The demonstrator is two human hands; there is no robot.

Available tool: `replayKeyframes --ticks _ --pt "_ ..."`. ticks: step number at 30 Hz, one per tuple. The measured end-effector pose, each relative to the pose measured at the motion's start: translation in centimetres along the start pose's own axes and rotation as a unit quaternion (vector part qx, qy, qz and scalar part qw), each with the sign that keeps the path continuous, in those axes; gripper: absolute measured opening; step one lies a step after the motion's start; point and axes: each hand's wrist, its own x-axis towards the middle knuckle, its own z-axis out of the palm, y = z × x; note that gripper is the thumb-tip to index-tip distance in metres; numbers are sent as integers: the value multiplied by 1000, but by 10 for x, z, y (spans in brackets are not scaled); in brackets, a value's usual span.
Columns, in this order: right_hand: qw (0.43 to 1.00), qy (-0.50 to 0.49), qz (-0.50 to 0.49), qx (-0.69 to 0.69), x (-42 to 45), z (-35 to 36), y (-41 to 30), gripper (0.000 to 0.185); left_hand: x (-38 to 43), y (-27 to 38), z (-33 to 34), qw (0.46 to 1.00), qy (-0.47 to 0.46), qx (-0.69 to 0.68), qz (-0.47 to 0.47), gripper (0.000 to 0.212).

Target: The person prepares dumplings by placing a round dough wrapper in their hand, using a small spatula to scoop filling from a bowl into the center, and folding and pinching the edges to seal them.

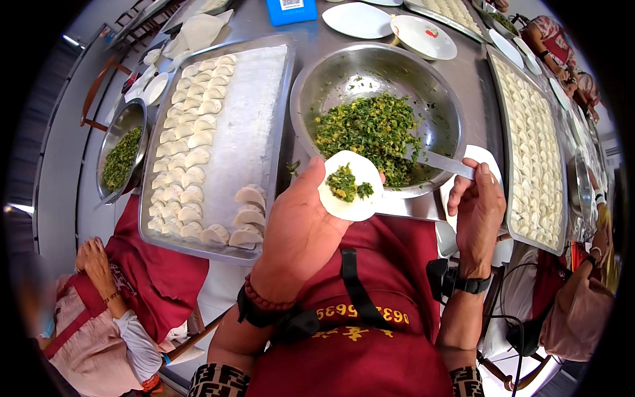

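Note:
On the open palm side of my left hand (302, 223), held at its edge by thumb and fingers, lies a round dough wrapper (351, 208) with chopped green and yellow filling (343, 183) on it. My right hand (478, 208) grips the end of a flat metal spatula (441, 163), whose tip rests in the filling in a large steel bowl (451, 99). That bowl stands just beyond both hands. To the left, a metal tray (285, 99) holds rows of folded dumplings (198, 156), with several larger ones near its front right corner.
A second tray (560, 243) full of dumplings lies at the right. White plates (357, 20) and a white bowl (429, 37) stand behind the steel bowl, near a blue box (291, 12). Another bowl of filling (144, 124) is at the left. Co-workers sit on both sides.

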Motion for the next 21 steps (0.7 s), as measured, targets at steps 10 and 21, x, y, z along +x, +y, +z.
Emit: replayKeyframes --ticks 10,21 --pt "969 -116 -179 -121 -56 24 -8 38 0 4 6 999 -24 -23 18 46" --pt "814 -217 -387 -375 -81 17 -2 34 -1 5 4 999 -23 -24 11 46"
